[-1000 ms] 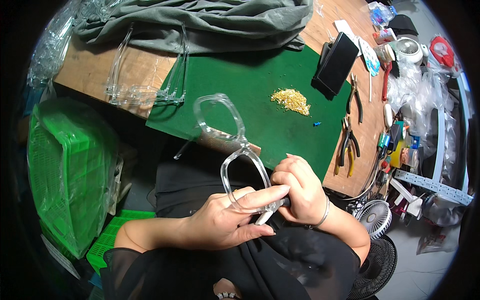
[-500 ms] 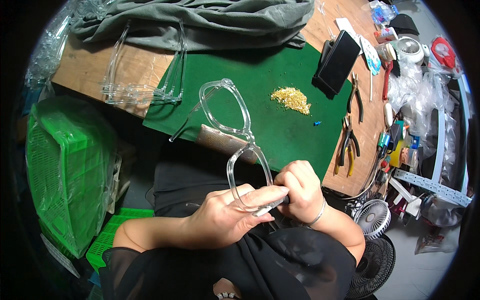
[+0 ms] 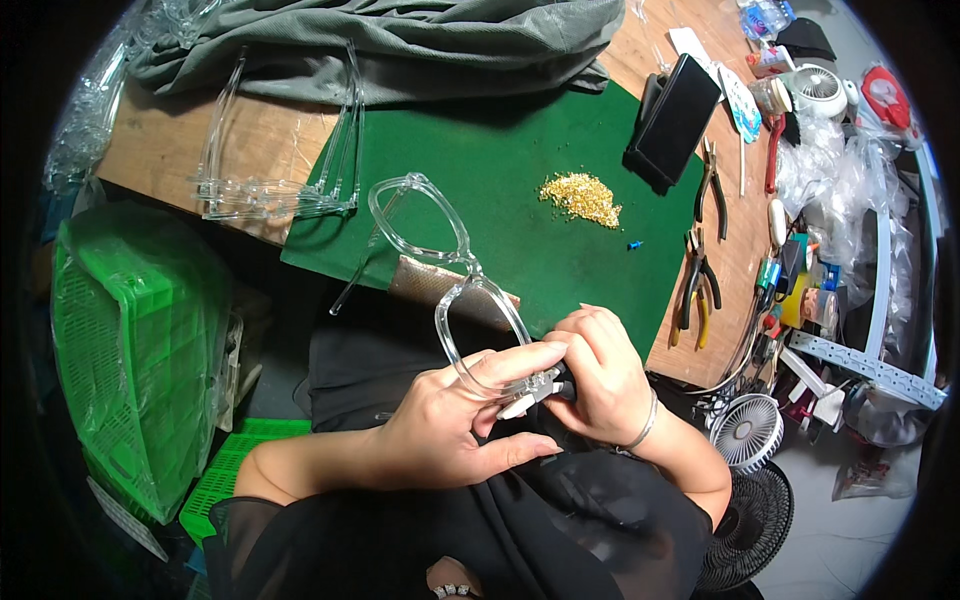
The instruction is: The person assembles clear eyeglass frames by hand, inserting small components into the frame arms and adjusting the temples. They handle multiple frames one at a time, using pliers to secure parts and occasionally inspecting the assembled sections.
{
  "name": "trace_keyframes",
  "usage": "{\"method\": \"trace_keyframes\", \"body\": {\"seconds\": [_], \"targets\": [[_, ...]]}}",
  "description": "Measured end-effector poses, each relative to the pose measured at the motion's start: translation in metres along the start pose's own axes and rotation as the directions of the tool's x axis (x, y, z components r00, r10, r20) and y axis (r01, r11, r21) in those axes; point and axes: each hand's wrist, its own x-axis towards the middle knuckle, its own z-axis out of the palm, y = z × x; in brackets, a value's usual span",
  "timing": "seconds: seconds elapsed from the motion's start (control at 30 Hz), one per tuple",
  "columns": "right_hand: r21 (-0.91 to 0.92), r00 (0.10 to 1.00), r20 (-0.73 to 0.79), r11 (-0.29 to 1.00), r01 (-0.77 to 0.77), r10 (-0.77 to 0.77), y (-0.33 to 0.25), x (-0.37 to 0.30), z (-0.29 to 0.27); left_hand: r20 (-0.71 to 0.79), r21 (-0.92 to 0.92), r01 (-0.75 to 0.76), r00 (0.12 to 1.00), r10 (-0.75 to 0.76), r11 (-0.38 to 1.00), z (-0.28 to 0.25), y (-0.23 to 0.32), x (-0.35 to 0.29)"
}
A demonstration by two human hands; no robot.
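Observation:
My left hand (image 3: 440, 425) grips a clear plastic eyeglass frame (image 3: 468, 258) by its near end, with the thumb stretched out below. The frame's far lens rim and one temple extend over the near edge of the green mat (image 3: 450, 150). My right hand (image 3: 605, 380) is closed at the near hinge corner, around a dark object (image 3: 565, 382) mostly hidden by the fingers. A small white piece (image 3: 518, 405) shows beneath the hinge, between the hands. On the mat lie a heap of tiny gold-coloured parts (image 3: 582, 200) and a small blue piece (image 3: 635, 245).
More clear frames (image 3: 270, 195) stand at the left by a grey cloth (image 3: 400, 55). A phone (image 3: 672, 125) leans at the mat's right, with pliers (image 3: 697, 290) beside it. Green crates (image 3: 140, 350) stand left of the table; a white fan (image 3: 747, 432) is at the right.
The eyeglass frame has shifted left and its far end has dropped nearer. My left thumb has moved down away from the fingers, exposing the hinge corner and white piece more.

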Motion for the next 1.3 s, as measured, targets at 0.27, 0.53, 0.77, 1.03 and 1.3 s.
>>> {"method": "trace_keyframes", "body": {"seconds": [0.27, 0.53, 0.77, 1.03, 1.3], "targets": [[-0.046, 0.999, -0.050, 0.999, 0.011, -0.013, 0.004, 0.002, 0.006, -0.141, 0.172, -0.171, 0.970, 0.196, 0.970, 0.005, -0.002, 0.007], [-0.111, 0.999, -0.049, 0.994, -0.019, 0.013, 0.005, -0.003, 0.009, -0.129, 0.245, -0.180, 0.968, 0.216, 0.953, 0.009, -0.010, 0.007], [0.022, 0.995, 0.023, 0.995, -0.096, 0.095, 0.011, 0.007, -0.014, -0.215, -0.122, 0.035, 0.975, -0.061, 0.992, -0.001, 0.015, 0.006], [-0.448, 0.984, -0.091, 0.876, -0.176, 0.151, 0.053, 0.031, 0.031, -0.174, 0.128, -0.118, 0.975, 0.139, 0.985, -0.016, 0.017, 0.006], [-0.201, 0.941, -0.166, 0.924, -0.324, 0.294, 0.057, 0.022, 0.005, -0.137, 0.079, -0.222, 0.963, 0.231, 0.972, -0.026, 0.031, 0.005]]}}
